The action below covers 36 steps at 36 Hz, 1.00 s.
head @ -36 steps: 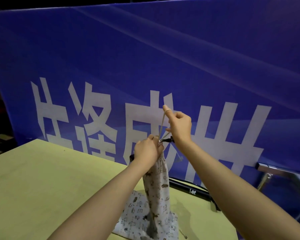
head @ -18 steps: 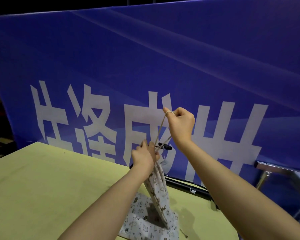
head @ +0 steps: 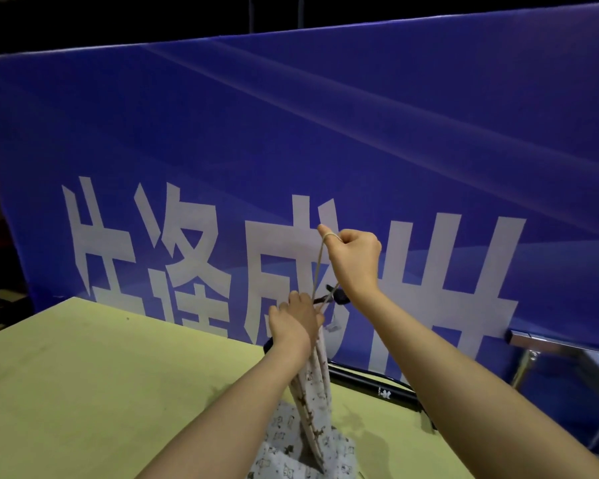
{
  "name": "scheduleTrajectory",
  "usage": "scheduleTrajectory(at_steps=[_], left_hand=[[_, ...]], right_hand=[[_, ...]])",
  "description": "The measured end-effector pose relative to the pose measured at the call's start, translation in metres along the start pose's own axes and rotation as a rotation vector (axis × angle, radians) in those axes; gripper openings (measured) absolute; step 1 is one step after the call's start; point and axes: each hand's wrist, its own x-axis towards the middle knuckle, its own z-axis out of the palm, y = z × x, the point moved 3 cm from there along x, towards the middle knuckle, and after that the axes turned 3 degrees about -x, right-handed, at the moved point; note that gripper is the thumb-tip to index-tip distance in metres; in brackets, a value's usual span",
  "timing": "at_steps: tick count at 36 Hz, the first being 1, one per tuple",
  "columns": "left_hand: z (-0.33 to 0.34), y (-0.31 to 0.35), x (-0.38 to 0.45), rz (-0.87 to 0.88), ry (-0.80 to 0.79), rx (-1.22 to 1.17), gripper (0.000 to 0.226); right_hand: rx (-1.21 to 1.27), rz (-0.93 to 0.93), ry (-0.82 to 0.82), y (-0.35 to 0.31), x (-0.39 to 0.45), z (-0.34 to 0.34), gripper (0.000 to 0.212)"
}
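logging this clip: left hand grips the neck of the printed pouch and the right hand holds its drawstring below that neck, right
Not quite. The right hand holds the drawstring above the neck, not below it; the head view shows this. The left hand does grip the neck of the printed pouch.

Blue banner (head: 325,133) with white characters, yellow-green table (head: 83,392), black tube (head: 370,387) lying on it, metal frame (head: 550,344)

Just the one camera, riding on my head, looking forward and a little down along my forearms. My left hand (head: 293,323) and right hand (head: 356,261) sit close, mid-frame. The table (head: 83,392) fills the lower left, and the blue banner (head: 325,133) stands right behind it.
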Motion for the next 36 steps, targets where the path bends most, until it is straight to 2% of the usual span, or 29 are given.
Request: scheduleTrajectory(at_steps=[7, 12, 18, 22, 31, 36], left_hand=[[-0.004, 0.003, -0.002, 0.005, -0.073, 0.067, 0.039], [-0.009, 0.008, -0.002, -0.016, -0.042, -0.026, 0.042], [-0.023, 0.032, -0.009, 0.065, 0.025, -0.108, 0.059], [-0.034, 0.057, -0.018, 0.099, -0.004, -0.151, 0.067], [-0.056, 0.138, -0.068, 0.066, -0.119, -0.176, 0.091], [-0.055, 0.196, -0.113, 0.090, -0.123, -0.092, 0.085]], right_hand=[[-0.017, -0.069, 0.071, 0.000, 0.001, -0.008, 0.053], [-0.036, -0.067, 0.107, -0.003, 0.004, -0.017, 0.053], [-0.010, -0.047, 0.170, -0.015, 0.013, -0.046, 0.055], [-0.008, -0.039, 0.198, -0.016, 0.013, -0.069, 0.058], [-0.039, -0.046, 0.254, -0.012, 0.004, -0.170, 0.058], [-0.076, -0.035, 0.218, -0.005, -0.012, -0.242, 0.059]])
